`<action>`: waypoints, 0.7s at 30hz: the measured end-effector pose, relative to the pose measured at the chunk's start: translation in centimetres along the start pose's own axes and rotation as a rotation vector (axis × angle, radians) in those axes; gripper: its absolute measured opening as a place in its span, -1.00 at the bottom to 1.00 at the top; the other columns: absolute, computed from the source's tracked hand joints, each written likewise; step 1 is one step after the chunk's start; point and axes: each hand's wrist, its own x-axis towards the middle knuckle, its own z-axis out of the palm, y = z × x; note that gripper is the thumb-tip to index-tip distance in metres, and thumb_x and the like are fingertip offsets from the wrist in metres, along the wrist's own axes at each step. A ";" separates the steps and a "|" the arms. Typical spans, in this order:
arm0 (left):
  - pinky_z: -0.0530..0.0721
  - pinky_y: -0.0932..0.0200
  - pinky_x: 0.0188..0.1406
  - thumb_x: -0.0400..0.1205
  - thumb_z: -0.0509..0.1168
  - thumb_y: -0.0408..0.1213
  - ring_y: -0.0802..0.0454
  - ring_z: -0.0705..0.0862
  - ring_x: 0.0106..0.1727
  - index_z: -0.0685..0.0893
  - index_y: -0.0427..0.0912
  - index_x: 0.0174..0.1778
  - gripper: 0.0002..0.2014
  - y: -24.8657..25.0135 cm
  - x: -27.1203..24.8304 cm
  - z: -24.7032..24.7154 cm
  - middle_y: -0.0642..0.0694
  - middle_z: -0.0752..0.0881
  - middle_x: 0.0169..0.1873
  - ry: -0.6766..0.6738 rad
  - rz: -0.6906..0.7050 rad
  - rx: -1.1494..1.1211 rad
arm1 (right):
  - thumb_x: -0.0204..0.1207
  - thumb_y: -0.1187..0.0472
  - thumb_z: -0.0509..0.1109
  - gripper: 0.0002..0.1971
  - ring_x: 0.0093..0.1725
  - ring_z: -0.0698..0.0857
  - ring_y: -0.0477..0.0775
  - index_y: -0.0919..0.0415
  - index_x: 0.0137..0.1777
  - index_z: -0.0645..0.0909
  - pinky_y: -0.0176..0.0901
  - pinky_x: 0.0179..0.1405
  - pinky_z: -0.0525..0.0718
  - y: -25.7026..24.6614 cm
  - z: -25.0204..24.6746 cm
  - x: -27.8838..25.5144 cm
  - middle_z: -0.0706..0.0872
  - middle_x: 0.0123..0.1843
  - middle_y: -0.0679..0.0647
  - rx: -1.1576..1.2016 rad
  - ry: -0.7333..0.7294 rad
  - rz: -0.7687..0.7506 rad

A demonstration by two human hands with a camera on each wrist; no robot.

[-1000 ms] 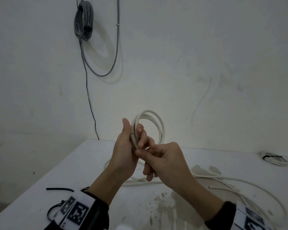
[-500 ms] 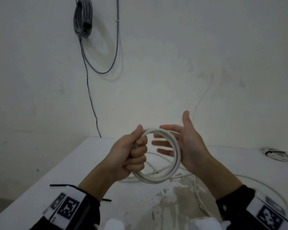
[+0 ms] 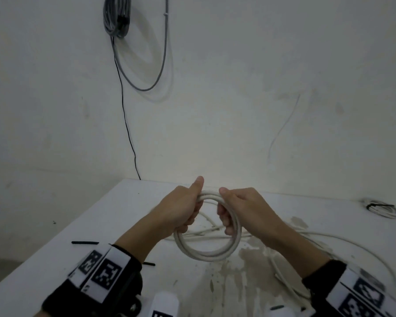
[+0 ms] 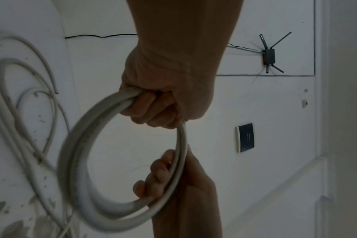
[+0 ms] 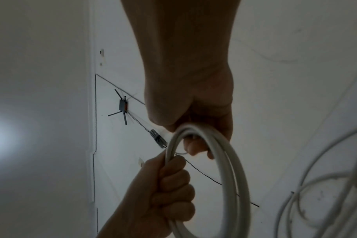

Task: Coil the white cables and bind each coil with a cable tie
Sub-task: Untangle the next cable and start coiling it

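Observation:
A round coil of white cable [image 3: 206, 253] [image 4: 79, 154] [image 5: 228, 180] hangs above the white table [image 3: 55, 255], held by both hands. My left hand [image 3: 183, 209] [image 4: 159, 109] grips the coil's upper left with curled fingers and a raised thumb. My right hand [image 3: 236, 211] [image 5: 196, 136] curls round its upper right side. More loose white cable [image 3: 329, 239] trails over the table to the right and under the coil. Black cable ties [image 3: 85, 242] lie on the table at the left.
A bound white coil with a black tie [image 3: 383, 209] lies at the table's far right. A grey cable bundle [image 3: 117, 17] hangs on the wall, with a thin black wire [image 3: 126, 124] running down. Stains [image 3: 249, 259] mark the tabletop.
The right hand, open behind the coil half a second ago, now grips the coil's right side. The coil has turned flatter and dropped lower over the table.

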 end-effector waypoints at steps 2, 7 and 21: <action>0.21 0.32 -0.66 0.68 -0.17 0.22 0.15 0.20 -0.70 0.35 -0.11 -0.58 -0.37 -0.1 -0.1 0.4 0.08 0.29 -0.74 -0.028 0.002 0.118 | 0.69 0.08 0.13 -0.74 -0.55 0.59 -0.07 0.08 0.13 0.64 -0.29 -0.43 0.59 0.2 0.3 -0.2 0.69 -0.33 0.11 -0.045 -0.047 -0.101; 0.04 0.37 -0.73 0.47 -0.45 0.46 0.15 0.06 -0.69 0.17 -0.11 -0.63 -0.27 0.3 -0.4 0.0 0.03 0.15 -0.70 -0.164 -0.184 -0.054 | 0.54 -0.06 0.24 -0.47 -0.33 0.54 -0.27 0.01 0.51 0.38 -0.52 -0.27 0.45 2.8 2.1 0.1 0.67 -0.19 0.02 -0.393 0.040 -0.499; 0.45 0.22 -0.48 0.72 -0.13 0.04 0.09 0.36 -0.56 0.54 -0.27 -0.17 -0.50 -1.9 -2.1 -5.5 -0.02 0.36 -0.56 -0.360 -0.087 -0.258 | 0.46 0.40 0.46 -0.89 -0.63 0.48 -0.20 0.26 -0.09 0.81 -0.42 -0.59 0.44 0.6 5.4 1.1 0.62 -0.60 -0.12 0.077 0.080 -0.398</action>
